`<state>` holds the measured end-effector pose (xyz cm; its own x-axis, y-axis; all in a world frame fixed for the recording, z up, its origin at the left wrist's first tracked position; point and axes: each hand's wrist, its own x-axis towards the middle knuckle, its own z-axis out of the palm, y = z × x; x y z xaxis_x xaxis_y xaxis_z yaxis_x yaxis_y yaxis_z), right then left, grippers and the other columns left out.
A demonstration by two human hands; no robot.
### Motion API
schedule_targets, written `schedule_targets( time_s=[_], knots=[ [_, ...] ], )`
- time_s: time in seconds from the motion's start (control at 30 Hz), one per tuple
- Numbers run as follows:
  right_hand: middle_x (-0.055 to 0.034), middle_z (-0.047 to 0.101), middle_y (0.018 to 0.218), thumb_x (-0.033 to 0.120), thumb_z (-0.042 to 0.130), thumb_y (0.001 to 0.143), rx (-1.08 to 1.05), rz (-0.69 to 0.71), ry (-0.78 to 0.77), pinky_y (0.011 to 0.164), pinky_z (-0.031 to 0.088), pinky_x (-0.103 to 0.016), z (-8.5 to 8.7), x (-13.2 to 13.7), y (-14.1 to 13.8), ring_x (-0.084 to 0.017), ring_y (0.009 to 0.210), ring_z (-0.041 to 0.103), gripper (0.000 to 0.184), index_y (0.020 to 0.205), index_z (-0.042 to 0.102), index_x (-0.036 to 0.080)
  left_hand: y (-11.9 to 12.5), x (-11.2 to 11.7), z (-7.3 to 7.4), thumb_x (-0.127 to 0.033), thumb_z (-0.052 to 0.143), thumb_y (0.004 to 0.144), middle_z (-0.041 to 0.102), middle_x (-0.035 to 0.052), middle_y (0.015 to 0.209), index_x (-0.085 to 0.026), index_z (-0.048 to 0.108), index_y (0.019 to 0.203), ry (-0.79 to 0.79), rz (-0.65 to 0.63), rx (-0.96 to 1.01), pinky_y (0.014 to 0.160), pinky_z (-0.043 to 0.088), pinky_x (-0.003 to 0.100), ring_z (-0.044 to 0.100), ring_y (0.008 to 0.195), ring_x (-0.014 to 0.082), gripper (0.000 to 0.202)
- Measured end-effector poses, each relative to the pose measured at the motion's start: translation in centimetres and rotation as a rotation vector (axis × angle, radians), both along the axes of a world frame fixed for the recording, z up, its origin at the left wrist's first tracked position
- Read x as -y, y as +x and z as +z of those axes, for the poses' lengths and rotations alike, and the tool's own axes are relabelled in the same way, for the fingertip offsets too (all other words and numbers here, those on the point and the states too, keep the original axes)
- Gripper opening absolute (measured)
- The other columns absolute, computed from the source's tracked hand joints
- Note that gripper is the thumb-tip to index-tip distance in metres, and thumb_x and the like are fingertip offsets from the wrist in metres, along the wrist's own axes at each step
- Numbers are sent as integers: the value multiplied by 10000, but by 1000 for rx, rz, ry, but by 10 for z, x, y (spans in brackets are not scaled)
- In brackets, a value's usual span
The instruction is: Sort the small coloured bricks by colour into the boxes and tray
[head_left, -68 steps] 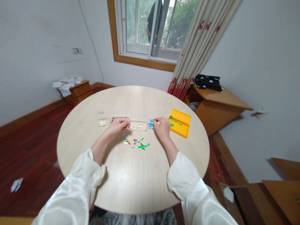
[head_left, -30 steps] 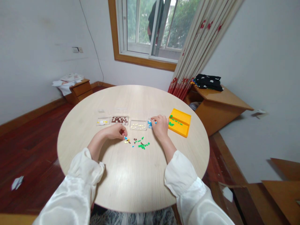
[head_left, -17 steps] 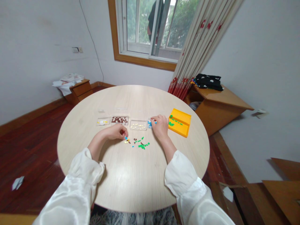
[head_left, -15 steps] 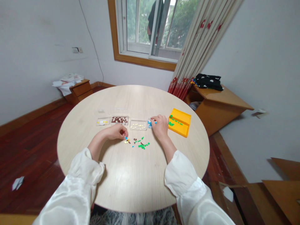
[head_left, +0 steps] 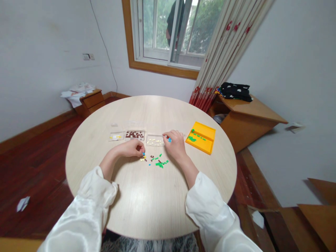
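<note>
Small coloured pieces (head_left: 156, 161), green, blue, brown and yellow, lie loose in the middle of the round table (head_left: 147, 196). My left hand (head_left: 131, 148) rests at the left edge of that scatter, fingers curled and pinching a small blue piece. My right hand (head_left: 173, 142) is closed just beyond the scatter, with a blue piece at its fingertips, over the clear tray of blue pieces. Further left stand clear trays of pale pieces (head_left: 154, 141), brown pieces (head_left: 134, 134) and yellow-white pieces (head_left: 115, 137).
An orange tray (head_left: 203, 138) with green pieces sits right of my right hand. A low wooden cabinet (head_left: 244, 119) with dark cloth stands at the right, a small drawer unit (head_left: 89, 101) at the left wall. A person stands outside the window (head_left: 173, 24).
My left hand came back from the clear trays to the loose pieces and pinched a blue one. My right hand shifted slightly left, off toward the pale-piece tray.
</note>
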<state>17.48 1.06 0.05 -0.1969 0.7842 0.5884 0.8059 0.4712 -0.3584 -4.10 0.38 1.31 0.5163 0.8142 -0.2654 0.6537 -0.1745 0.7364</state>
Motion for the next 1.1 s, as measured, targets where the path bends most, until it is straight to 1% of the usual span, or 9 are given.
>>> schedule_targets(
  time_s=[0.17,0.27,0.33,0.4,0.5,0.63,0.8,1.0,1.1],
  knots=[
    [-43,683,843,144,557,815,26,311,-138,777,364,-294,-4,13,-18,-152,794,581,138,890,668,175,-2,-5,-4,-245,528,611,547,-9,590,-134,590,680,68,8,60,524,333,215,459,542,101,144],
    [-45,694,900,152,575,810,10,442,-213,795,385,-286,-7,16,-24,-144,828,603,172,954,662,184,-3,-7,-5,-276,530,644,564,-1,621,-127,616,721,116,12,104,540,342,213,475,570,104,188],
    [-44,697,933,146,586,803,-7,495,-242,809,392,-285,-7,18,-25,-144,853,615,195,976,661,191,-2,-6,-4,-294,538,650,551,-8,600,-123,620,719,132,32,126,528,328,212,462,556,99,202],
    [-42,699,954,128,592,793,-22,512,-252,824,395,-286,-7,18,-26,-148,880,623,212,979,664,199,-1,-6,-3,-299,549,642,536,-16,574,-118,615,704,120,53,153,511,310,211,444,533,92,203],
    [-32,704,954,127,599,786,-46,506,-251,830,401,-282,-8,18,-27,-148,890,629,216,970,670,214,2,-5,-4,-290,565,628,551,-13,579,-117,610,714,58,70,218,501,309,208,453,526,87,199],
    [-22,711,910,165,610,791,-72,483,-240,820,408,-273,-9,17,-27,-137,842,637,183,952,677,221,3,-5,-7,-270,579,632,591,4,620,-124,612,735,18,65,291,528,348,212,492,555,93,182],
    [-25,705,901,172,603,799,-54,475,-224,821,403,-276,-8,17,-27,-143,877,623,116,873,683,212,4,-4,-5,-285,590,656,613,10,648,-125,626,752,4,51,321,581,386,228,517,583,98,190],
    [-26,692,851,127,571,792,-56,475,-179,794,406,-273,-7,17,-25,-137,823,608,115,831,664,183,3,-7,-8,-315,610,668,619,17,670,-120,625,779,28,68,334,590,387,236,525,605,107,226],
    [-28,690,837,126,561,781,-83,413,-143,792,410,-275,-7,13,-20,-143,815,607,123,829,659,182,2,-10,-12,-312,603,675,610,18,661,-114,624,805,69,93,325,572,373,234,508,586,102,237]
  ],
)
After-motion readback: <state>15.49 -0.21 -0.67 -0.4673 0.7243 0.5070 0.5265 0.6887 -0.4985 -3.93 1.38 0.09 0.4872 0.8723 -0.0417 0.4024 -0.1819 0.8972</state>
